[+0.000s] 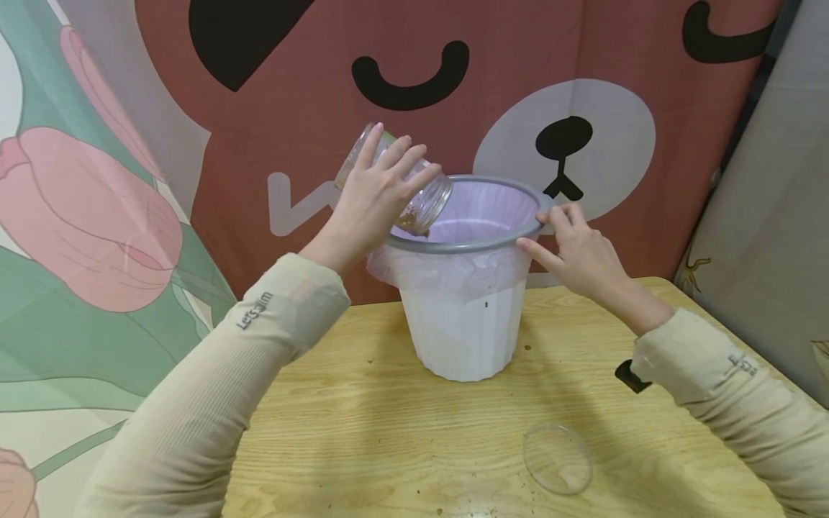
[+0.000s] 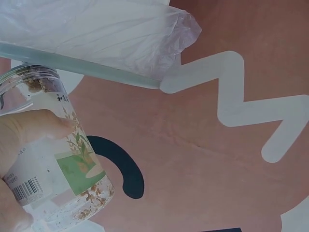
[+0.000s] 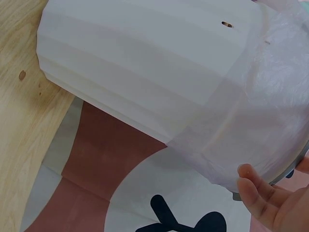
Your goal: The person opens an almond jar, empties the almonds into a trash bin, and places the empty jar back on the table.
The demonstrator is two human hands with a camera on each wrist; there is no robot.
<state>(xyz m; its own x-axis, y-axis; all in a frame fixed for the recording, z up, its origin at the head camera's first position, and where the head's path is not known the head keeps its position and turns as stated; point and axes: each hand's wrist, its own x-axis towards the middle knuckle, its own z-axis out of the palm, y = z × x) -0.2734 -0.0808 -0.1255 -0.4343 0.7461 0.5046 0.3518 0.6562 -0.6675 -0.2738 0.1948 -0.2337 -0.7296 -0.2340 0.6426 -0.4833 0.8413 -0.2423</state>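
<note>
I am grasping the clear jar (image 1: 395, 188) in my left hand (image 1: 369, 201), tipping its mouth over the lined bin (image 1: 463, 316) at the counter's (image 1: 363, 432) twelve o'clock, while my right hand's (image 1: 578, 252) relaxed fingers are touching the rim.

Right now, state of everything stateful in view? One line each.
jar: uncapped, tipped mouth-down over the bin, brown bits near its mouth
left hand: grips the jar
right hand: fingers on the bin rim
bin: upright on the table, lined
liner bag: folded over the rim
clear lid: off, lying flat on the table
</note>
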